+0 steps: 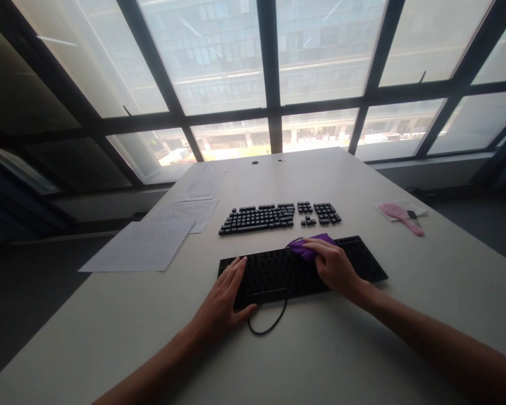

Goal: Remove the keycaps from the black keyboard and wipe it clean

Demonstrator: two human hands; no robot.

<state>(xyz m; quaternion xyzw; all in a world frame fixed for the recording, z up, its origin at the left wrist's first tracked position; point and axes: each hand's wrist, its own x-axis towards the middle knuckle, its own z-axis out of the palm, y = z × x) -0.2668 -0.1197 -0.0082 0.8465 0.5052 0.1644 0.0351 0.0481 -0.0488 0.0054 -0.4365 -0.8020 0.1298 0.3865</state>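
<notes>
A black keyboard base (274,270) without its keycaps lies in front of me on the white table. My left hand (230,292) rests on its left end, fingers stretched out over the top and thumb at the near edge. In my right hand (335,264) is a purple cloth (310,246), pressed onto the upper right-hand part of the base. A black cable (270,331) loops out from the near edge. Just beyond the base, the loose black keycaps (259,218) are laid out in keyboard order.
Printed paper sheets (139,246) overlap along the left side of the white table (320,354). To the right, a pink hairbrush (400,215) lies on clear plastic wrapping, with a small dark item beside it. Large windows (320,50) stand behind the table's far edge.
</notes>
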